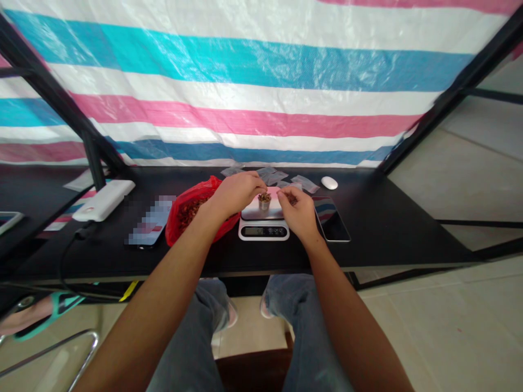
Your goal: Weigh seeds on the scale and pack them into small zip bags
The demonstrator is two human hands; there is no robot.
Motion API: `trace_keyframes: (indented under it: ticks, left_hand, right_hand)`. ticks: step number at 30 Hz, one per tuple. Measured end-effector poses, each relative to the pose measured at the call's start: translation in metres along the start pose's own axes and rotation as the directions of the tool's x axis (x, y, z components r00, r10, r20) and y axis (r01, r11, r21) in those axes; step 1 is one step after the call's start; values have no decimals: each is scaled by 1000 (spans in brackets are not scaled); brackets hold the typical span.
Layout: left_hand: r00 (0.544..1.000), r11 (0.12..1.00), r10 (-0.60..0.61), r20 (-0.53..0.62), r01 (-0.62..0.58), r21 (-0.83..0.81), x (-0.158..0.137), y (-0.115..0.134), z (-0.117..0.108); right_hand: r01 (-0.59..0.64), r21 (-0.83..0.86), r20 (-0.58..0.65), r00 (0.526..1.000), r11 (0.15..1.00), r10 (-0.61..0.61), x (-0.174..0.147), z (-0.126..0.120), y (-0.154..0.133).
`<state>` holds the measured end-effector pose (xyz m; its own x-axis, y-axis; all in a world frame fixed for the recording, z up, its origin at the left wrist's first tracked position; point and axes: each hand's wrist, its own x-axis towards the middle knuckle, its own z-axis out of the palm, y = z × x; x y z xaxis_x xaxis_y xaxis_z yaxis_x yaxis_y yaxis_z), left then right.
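A small metal-looking cup (265,204) heaped with brown dried bits stands upright on the plate of a white digital kitchen scale (245,231). My left hand (239,191) reaches in from the left, its fingertips pinched together just above the cup's rim; whatever they hold is too small to make out. On the other side, my right hand (301,213) is curled closed beside the cup, with brown dried bits showing in its fingers. An open red plastic bag (174,220) of reddish-brown dried pieces lies under my left forearm, which hides part of it.
Small clear plastic bags (304,183) lie behind the scale. A dark-screened phone (333,220) is right of it, with a white mouse (329,183) farther back. Left are another phone (151,223) and a white power bank (104,200) with a cable. Black frame posts and a striped sheet (261,103) bound the black table (392,228).
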<state>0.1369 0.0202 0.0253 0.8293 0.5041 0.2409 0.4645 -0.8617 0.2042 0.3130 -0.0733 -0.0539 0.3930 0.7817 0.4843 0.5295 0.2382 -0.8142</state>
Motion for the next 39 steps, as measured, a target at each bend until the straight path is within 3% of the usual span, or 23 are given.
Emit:
trace_keyframes:
  ticks: [14,20,24,27,29,35,39]
  left_hand:
    - [999,998,7,-44,-10,-68,1,-6,5]
    - [981,966,-75,-177,27,-258,-17,-7,3]
    - [948,934,-186,-259,89,-345,-40,-9,7]
    - [906,904,-286,-313,146,-402,-57,-10,14]
    - [874,877,-351,-336,182,-444,-66,-9,19]
    - [803,776,-492,-337,229,-587,-83,-2,32]
    - [768,753,-504,-396,166,-636,-91,6,38]
  right_hand:
    - [13,28,-17,1000,1000,-13,0,-3,-1]
    - [10,-109,-170,985,994,-28,13,-17,19]
    - [76,-365,-131,982,928,-132,21,-27,35]
    - [82,-462,-74,989,883,-130,20,-25,33]
    - [39,-484,-109,989,874,-104,18,-23,29]
    - [-100,-446,-131,990,889,46,17,-23,28]
    - [-65,-228,-189,982,972,21,17,-27,26]
